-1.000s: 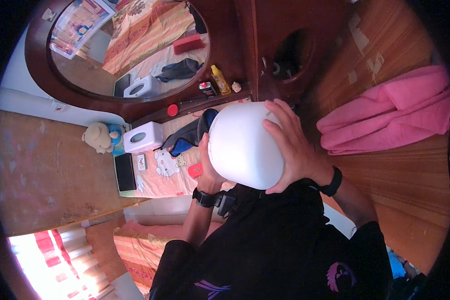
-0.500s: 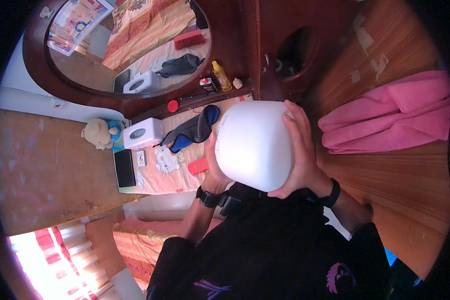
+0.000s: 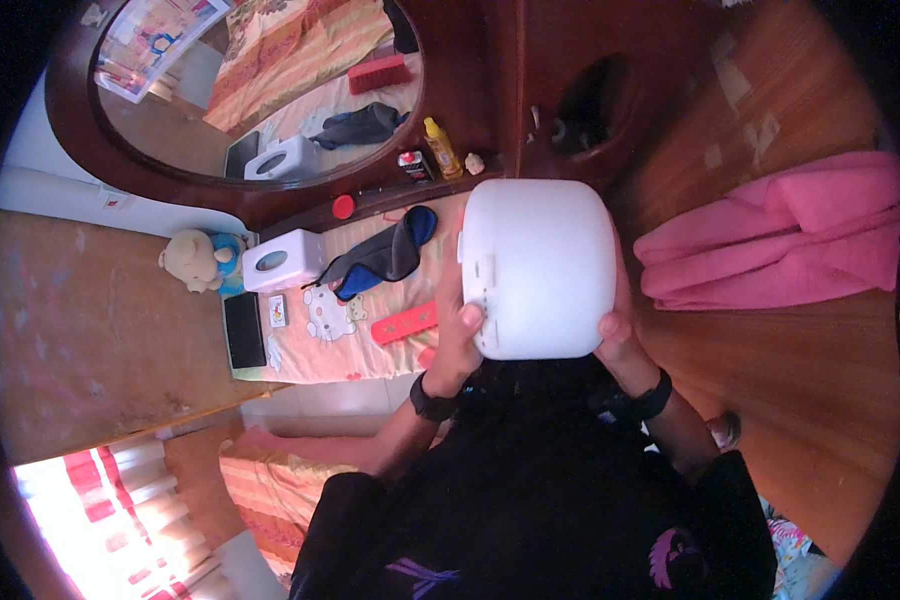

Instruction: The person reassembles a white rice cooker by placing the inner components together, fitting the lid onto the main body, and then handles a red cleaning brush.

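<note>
Between my two hands, in front of my chest, is a rounded white plastic device (image 3: 545, 270) with small slots and dots along its left side. My left hand (image 3: 460, 335) grips that side, its thumb pressed near the slots. Around the opposite side wraps my right hand (image 3: 618, 325), mostly hidden behind the device, with a fingertip or thumb showing at the lower right corner. Left of the device, on a patterned tablecloth (image 3: 320, 360), lie a red brush (image 3: 405, 324) and a grey and blue cloth item (image 3: 385, 255).
A white tissue box (image 3: 285, 260), a dark flat slab (image 3: 245, 330) and a plush toy (image 3: 200, 260) are at the table's left. Behind stand a mirror (image 3: 260, 90), a yellow bottle (image 3: 442, 148) and a red lid (image 3: 343, 207). Pink cloth (image 3: 770, 235) lies at right.
The white device has turned in my hands, bringing its slotted side into view. My left thumb now shows on its side, and my right hand has slid lower and farther behind it.
</note>
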Available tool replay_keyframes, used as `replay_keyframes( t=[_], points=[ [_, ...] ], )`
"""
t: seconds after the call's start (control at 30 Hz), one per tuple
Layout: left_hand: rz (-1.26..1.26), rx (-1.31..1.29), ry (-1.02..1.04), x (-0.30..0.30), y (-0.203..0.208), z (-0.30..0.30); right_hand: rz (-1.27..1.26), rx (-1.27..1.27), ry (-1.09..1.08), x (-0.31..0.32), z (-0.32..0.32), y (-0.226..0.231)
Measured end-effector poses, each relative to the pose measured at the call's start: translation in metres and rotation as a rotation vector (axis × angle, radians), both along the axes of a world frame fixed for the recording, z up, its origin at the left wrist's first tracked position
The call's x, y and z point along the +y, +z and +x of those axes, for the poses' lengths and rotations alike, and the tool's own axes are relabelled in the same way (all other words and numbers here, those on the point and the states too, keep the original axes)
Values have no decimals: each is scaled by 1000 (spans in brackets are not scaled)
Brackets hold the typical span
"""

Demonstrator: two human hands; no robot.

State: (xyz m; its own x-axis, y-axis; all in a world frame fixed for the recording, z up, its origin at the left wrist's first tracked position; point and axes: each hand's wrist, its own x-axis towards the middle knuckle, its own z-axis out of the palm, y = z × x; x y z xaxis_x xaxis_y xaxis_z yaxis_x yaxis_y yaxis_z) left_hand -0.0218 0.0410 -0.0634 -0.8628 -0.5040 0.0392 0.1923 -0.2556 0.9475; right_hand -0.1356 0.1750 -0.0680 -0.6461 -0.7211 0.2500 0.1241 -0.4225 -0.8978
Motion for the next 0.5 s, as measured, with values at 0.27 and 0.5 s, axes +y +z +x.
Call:
replay_keyframes(
  t=[0.27, 0.5],
  points=[
    [-777, 120, 48, -14, 15, -21, -5, -561, 44, 8, -8, -12],
    [-410, 148, -29, -6, 6, -28, 185, -543, 82, 9, -19, -1]
  ],
)
